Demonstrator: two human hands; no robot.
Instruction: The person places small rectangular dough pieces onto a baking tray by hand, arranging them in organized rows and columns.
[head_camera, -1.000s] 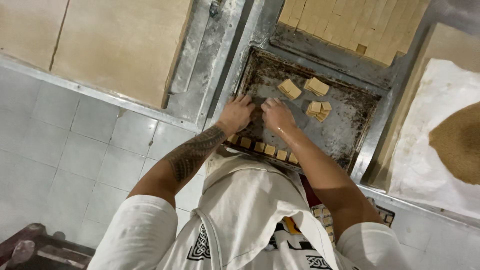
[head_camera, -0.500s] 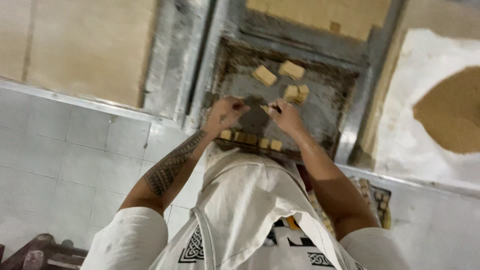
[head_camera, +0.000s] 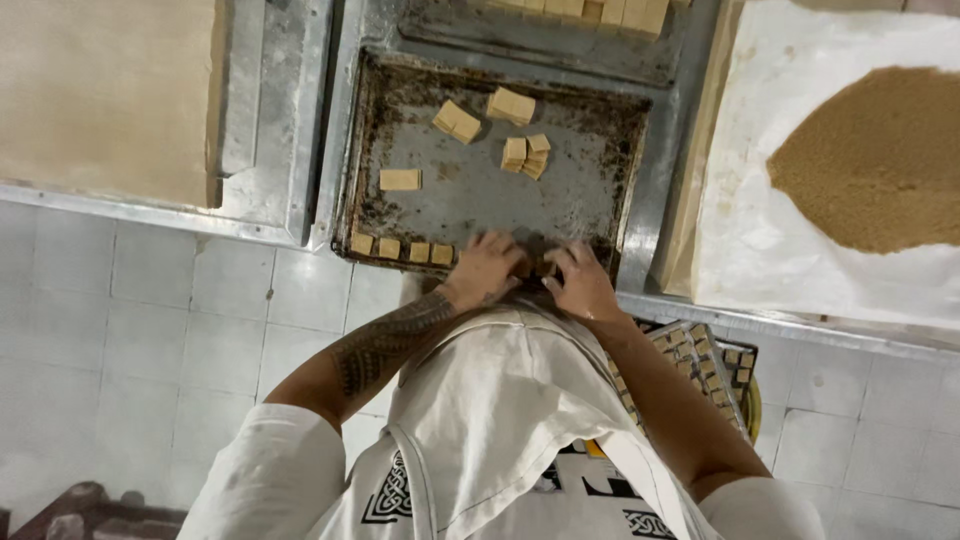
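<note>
Pastry squares sit in a tight row along the near edge of the dark baking tray, packed side by side, likely to save room. Both the left hand and right hand press down at that edge where the row ends; whether their fingers pinch a piece I cannot tell. Loose pieces lie scattered mid-tray. Beyond the tray's right edge, a brown crumb heap rests on white paper.

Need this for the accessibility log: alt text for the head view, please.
Seen from above, a person's left hand and right hand press together at the near edge of a dark metal baking tray holding tan dough squares, with four lined up along that edge. A brown powder heap lies right.
</note>
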